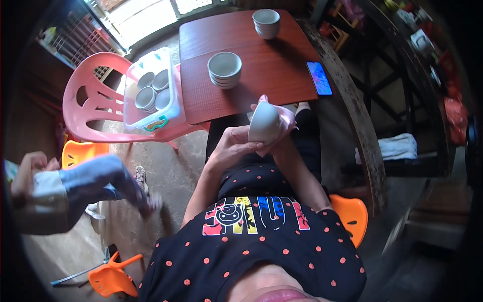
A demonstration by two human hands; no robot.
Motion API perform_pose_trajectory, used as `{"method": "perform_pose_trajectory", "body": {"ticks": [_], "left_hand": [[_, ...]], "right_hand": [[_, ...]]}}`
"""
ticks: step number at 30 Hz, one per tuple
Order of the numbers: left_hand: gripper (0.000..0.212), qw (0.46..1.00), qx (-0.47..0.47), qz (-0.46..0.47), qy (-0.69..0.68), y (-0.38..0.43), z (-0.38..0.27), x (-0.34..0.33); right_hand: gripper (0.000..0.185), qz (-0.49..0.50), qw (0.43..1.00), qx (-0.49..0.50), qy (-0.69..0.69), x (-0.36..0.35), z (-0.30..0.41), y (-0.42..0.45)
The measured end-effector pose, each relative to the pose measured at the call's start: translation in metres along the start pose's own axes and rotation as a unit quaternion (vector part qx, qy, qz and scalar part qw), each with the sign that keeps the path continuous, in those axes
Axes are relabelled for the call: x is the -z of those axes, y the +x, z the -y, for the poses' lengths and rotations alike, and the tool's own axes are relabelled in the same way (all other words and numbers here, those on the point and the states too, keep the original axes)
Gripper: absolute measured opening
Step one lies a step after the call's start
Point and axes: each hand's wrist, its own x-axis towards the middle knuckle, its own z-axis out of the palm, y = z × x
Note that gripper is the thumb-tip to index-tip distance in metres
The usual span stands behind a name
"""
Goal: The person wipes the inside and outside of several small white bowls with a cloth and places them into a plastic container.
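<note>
A white bowl (pixel 264 122) is tipped on its side above my lap, just off the table's near edge. My left hand (pixel 234 143) grips its lower left side, with the thumb along the base of the wall. On the bowl's right, my right hand (pixel 283 130) presses a pink cloth (pixel 287 117) against it; the cloth hides most of those fingers. Beyond the bowl, one stack of white bowls (pixel 225 70) stands on the red-brown table (pixel 271 71). A second stack of bowls (pixel 266 23) is near the far edge.
Left of the table, a pink plastic chair (pixel 85 81) bears a clear plastic box (pixel 130 109) with several stacked bowls (pixel 146 97). A lit phone (pixel 319 78) lies at the table's right edge. Another person (pixel 90 181) sits at left; orange stools (pixel 349 217) stand nearby.
</note>
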Motion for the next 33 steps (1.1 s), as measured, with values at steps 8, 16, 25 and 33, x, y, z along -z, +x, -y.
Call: {"method": "perform_pose_trajectory", "body": {"ticks": [8,16,25,33], "left_hand": [[0.038,0.97,0.121,0.029,-0.207,-0.004,0.009,0.016],[0.018,0.998,-0.031,-0.021,0.053,-0.001,0.025,0.01],[0.035,0.988,0.05,-0.026,-0.143,-0.003,-0.005,0.006],[0.018,0.985,-0.041,-0.022,0.168,0.006,0.011,-0.021]], "right_hand": [[0.053,0.201,0.907,-0.317,0.188,0.012,0.037,0.031],[0.033,0.105,0.739,-0.164,0.645,-0.008,-0.015,-0.003],[0.045,0.236,0.935,-0.071,0.256,0.017,-0.012,-0.005],[0.05,0.036,0.592,-0.344,0.728,0.01,-0.023,-0.019]]}}
